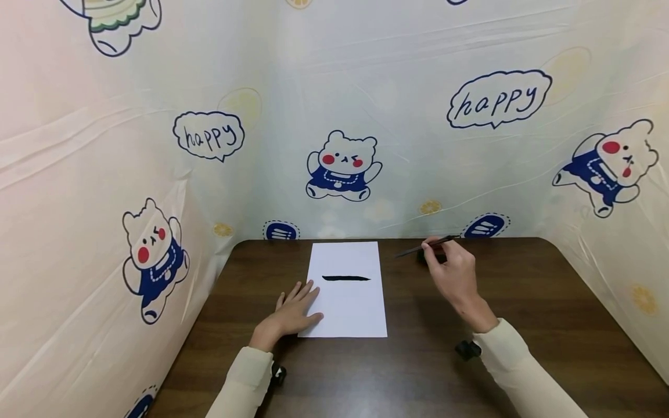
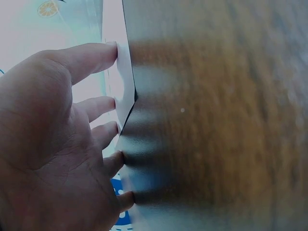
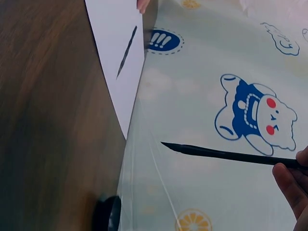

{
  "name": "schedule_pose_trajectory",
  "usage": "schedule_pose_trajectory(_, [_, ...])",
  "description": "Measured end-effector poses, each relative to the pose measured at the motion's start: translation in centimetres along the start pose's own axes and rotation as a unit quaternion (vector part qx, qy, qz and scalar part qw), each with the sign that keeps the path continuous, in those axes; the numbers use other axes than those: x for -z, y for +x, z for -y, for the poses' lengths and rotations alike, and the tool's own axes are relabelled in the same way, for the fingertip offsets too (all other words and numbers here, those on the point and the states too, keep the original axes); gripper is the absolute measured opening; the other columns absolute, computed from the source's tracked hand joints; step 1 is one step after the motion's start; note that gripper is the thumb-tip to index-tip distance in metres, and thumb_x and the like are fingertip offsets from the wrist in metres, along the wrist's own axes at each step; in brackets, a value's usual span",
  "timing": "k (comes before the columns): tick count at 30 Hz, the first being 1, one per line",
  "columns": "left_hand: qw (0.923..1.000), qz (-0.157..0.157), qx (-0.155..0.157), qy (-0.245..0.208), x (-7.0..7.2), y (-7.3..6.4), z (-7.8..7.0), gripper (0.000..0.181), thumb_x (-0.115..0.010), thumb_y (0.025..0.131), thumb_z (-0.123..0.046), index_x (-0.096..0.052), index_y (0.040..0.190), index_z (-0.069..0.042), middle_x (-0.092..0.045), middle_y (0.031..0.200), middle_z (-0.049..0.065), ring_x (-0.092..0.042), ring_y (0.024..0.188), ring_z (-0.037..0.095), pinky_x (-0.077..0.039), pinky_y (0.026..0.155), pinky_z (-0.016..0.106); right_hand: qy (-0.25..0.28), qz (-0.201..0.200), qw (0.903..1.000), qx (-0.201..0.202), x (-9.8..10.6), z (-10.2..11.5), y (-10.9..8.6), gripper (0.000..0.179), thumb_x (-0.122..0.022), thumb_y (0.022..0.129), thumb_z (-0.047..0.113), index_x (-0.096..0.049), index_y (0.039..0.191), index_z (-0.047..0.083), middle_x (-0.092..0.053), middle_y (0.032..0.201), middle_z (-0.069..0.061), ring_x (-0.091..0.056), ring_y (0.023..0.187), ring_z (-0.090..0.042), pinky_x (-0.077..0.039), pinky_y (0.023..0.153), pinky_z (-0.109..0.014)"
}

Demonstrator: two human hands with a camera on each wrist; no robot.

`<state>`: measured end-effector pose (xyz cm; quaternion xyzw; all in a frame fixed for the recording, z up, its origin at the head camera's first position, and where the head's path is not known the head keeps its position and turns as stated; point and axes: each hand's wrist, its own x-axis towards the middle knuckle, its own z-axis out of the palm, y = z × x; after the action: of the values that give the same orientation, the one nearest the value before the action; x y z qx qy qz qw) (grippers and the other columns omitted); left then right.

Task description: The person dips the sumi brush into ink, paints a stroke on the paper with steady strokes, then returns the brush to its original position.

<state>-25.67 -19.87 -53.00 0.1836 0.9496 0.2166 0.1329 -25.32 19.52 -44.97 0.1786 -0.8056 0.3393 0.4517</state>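
A white sheet of paper (image 1: 347, 313) lies on the table and bears one thick black horizontal stroke (image 1: 346, 278). My left hand (image 1: 292, 310) rests on the sheet's left edge with fingers spread; in the left wrist view its fingertips touch the paper and the table beside it. To the right of the sheet, my right hand (image 1: 456, 273) pinches a dark, slim brush (image 1: 413, 252) above the table. Its pointed tip faces the paper and is apart from it, as the right wrist view also shows. Beneath the right hand sits a small black dish (image 3: 108, 214), partly hidden in the head view.
The brown wooden table (image 1: 397, 377) ends at a pale printed curtain (image 1: 407, 174) with cartoon bears, which hangs at the back and both sides. Black straps with small devices (image 1: 467, 350) are on both wrists, below the cream sleeves.
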Motion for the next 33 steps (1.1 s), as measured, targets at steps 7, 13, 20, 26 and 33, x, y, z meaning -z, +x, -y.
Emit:
schedule_pose_trajectory(7, [0.9997, -0.015, -0.013, -0.014, -1.0, 0.6, 1.4, 0.081, -0.058, 0.103, -0.060, -0.035, 0.168, -0.017, -0.016, 0.180, 0.010, -0.006, 0.166, 0.045, 0.001, 0.123, 0.081, -0.009, -0.016, 0.9998, -0.001, 1.3, -0.8, 0.0, 0.010, -0.078, 0.093, -0.002, -0.077, 0.102, 0.000, -0.078, 0.092, -0.016, -0.072, 0.070, -0.026, -0.053, 0.066, -0.023])
schedule_pose_trajectory(13, [0.9999, -0.014, -0.003, -0.005, -1.3, 0.8, 1.5, 0.080, -0.060, 0.103, -0.056, -0.035, 0.168, -0.018, -0.017, 0.180, 0.008, -0.007, 0.166, 0.043, 0.000, 0.124, 0.079, -0.016, -0.016, 0.9998, -0.001, 2.0, -1.4, 0.0, 0.010, -0.077, 0.093, -0.002, -0.077, 0.103, -0.002, -0.077, 0.093, -0.018, -0.073, 0.071, -0.028, -0.051, 0.072, -0.011])
schedule_pose_trajectory(20, [0.9997, 0.002, 0.013, 0.020, -0.3, 0.3, 0.2, 0.076, -0.062, 0.105, -0.047, -0.035, 0.168, -0.015, -0.017, 0.180, 0.009, -0.009, 0.167, 0.042, -0.005, 0.126, 0.078, -0.035, -0.016, 0.9992, -0.002, 2.7, -1.7, 0.0, 0.012, -0.076, 0.095, 0.000, -0.078, 0.107, -0.003, -0.078, 0.095, -0.018, -0.074, 0.075, -0.029, -0.056, 0.071, -0.032])
schedule_pose_trajectory(26, [0.9998, -0.009, -0.010, -0.012, -0.8, 0.5, 1.2, 0.079, -0.060, 0.104, -0.054, -0.036, 0.168, -0.015, -0.017, 0.180, 0.011, -0.006, 0.166, 0.044, -0.001, 0.123, 0.081, -0.041, -0.032, 0.9986, -0.005, 3.2, -2.1, 0.0, 0.019, -0.078, 0.093, 0.000, -0.078, 0.112, -0.001, -0.079, 0.102, -0.019, -0.074, 0.081, -0.031, -0.048, 0.079, -0.014])
schedule_pose_trajectory(33, [0.9998, -0.010, -0.007, -0.016, -1.1, 0.6, 1.5, 0.082, -0.061, 0.101, -0.060, -0.035, 0.168, -0.018, -0.016, 0.181, 0.008, -0.005, 0.167, 0.043, 0.002, 0.123, 0.080, -0.052, -0.037, 0.9979, -0.007, 3.9, -2.6, 0.1, 0.020, -0.078, 0.094, 0.000, -0.077, 0.113, -0.001, -0.078, 0.106, -0.020, -0.073, 0.082, -0.031, -0.045, 0.078, -0.011])
